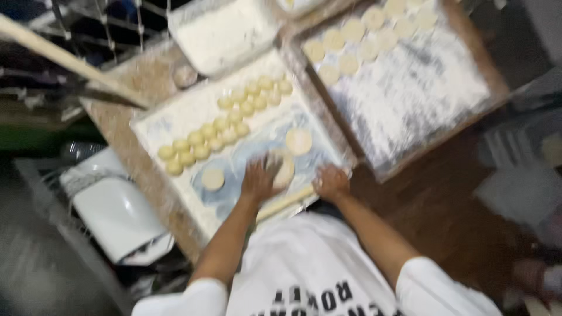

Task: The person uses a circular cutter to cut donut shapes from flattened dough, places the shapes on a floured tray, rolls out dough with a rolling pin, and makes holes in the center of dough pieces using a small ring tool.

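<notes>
Hands at the floured dough board

Left hand (257,180) presses flat on a dough disc (284,169); right hand (331,182) curls over the rolling pin (287,202). Dough balls (222,123) line the board (175,117); flour tub (219,32) behind; rolled rounds (363,35) fill the neighbouring tray (410,93).

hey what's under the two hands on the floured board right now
A rolling pin lies under both: the left hand and right hand press on it. A flattened dough disc shows beside the left hand on the board. Blur and the hands hide the rest.
</notes>
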